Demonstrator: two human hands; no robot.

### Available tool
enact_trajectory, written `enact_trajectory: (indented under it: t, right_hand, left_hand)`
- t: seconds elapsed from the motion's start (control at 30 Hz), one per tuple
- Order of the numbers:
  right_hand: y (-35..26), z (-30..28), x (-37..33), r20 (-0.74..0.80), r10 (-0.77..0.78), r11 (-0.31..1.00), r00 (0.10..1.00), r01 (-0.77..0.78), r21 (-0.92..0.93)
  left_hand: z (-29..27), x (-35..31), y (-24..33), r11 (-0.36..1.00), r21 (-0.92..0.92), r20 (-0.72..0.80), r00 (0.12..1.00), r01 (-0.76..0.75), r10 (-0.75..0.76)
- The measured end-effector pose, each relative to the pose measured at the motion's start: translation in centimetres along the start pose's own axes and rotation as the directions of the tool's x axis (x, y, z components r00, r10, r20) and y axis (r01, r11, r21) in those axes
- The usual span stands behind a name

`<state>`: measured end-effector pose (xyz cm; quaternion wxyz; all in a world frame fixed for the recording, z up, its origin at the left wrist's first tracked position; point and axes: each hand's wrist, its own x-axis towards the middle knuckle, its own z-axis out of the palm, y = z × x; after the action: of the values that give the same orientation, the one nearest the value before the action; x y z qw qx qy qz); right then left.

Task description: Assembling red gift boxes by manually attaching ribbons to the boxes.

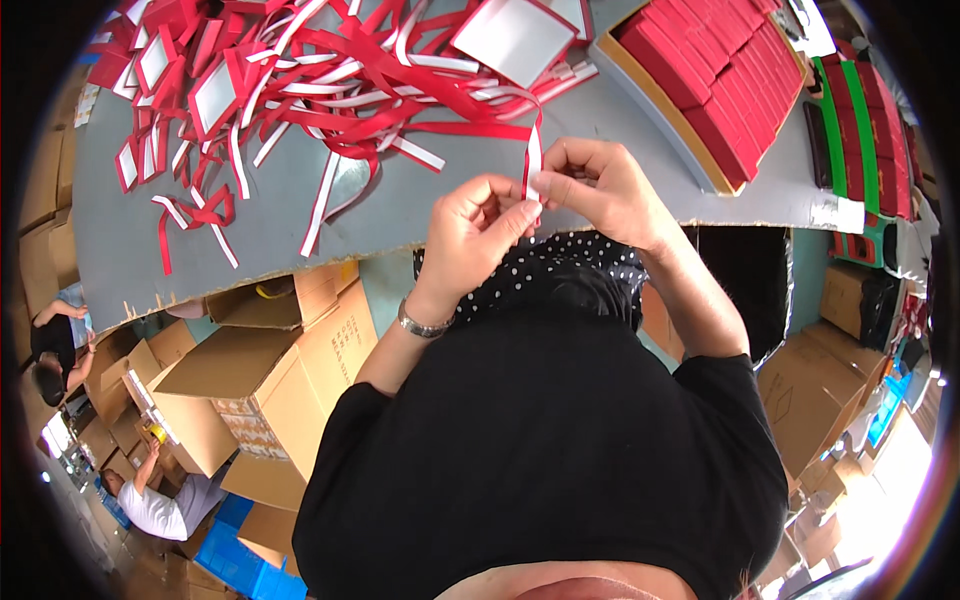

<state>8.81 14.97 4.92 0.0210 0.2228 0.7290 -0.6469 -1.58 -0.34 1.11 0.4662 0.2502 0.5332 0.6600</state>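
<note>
Between my hands, at the table's near edge, hangs a red ribbon with a white strip [533,160]. Its lower end is pinched by my left hand [480,225], thumb against fingers. My right hand [600,190] is closed on the same ribbon just beside it, thumb and fingertips nearly touching the left thumb. From there the ribbon runs up toward a tangled heap of red ribbons [390,75] with white strips. At the heap's right lies a red-edged box piece with a white inside [515,38]. What the curled fingers cover is hidden.
Red box pieces [215,95] are piled at the far left of the grey table [400,205]. A carton of stacked red boxes [700,70] stands to the right. Open cardboard boxes [260,370] fill the floor at left, where two other people [160,505] are.
</note>
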Motion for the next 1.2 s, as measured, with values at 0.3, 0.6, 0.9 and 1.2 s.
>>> enact_trajectory:
  t: [0.3, 0.6, 0.9, 1.2]
  right_hand:
    - [3.1, 0.2, -1.3, -0.189, -0.132, 0.985, 0.973, 0.151, 0.089]
    - [2.6, 0.6, -2.7, -0.338, -0.299, 0.95, 0.892, 0.248, -0.188]
    - [2.7, 0.5, -6.1, -0.27, -0.685, 0.57, 0.677, 0.267, -0.777]
    - [2.7, 0.4, -6.7, -0.266, -0.65, 0.592, 0.712, 0.254, -0.765]
  left_hand:
    - [0.7, -1.1, -1.3, 0.979, -0.159, 0.085, 0.989, 0.131, -0.119]
    - [1.7, -1.0, -1.7, 0.954, -0.188, 0.088, 0.971, 0.234, -0.221]
    - [4.0, 0.5, -0.8, 0.978, -0.084, -0.032, 0.98, 0.193, -0.196]
    - [4.9, 0.4, -0.4, 0.981, 0.139, -0.05, 0.99, 0.137, -0.131]
